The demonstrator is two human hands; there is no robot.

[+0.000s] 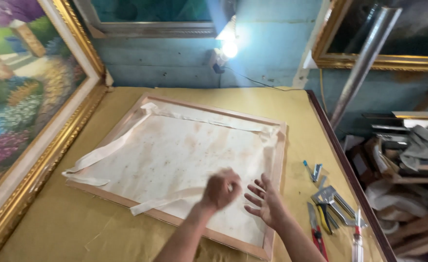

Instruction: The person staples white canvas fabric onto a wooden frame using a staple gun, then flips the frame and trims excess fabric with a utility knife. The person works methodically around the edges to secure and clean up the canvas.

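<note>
head view: left hand [220,189] curled closed on the stained canvas [175,160] stretched over a wooden frame [278,160] on the yellow table [78,228]; right hand [267,201] open, fingers spread, just beside it.

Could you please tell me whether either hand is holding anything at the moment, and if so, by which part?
The right hand is open and empty; the left hand is curled on the canvas, but motion blur hides any grip.

Stretched canvas [175,155] lies under the fingers [257,187]; hand tools [328,204] right of them; framed painting [24,97] far left.
</note>
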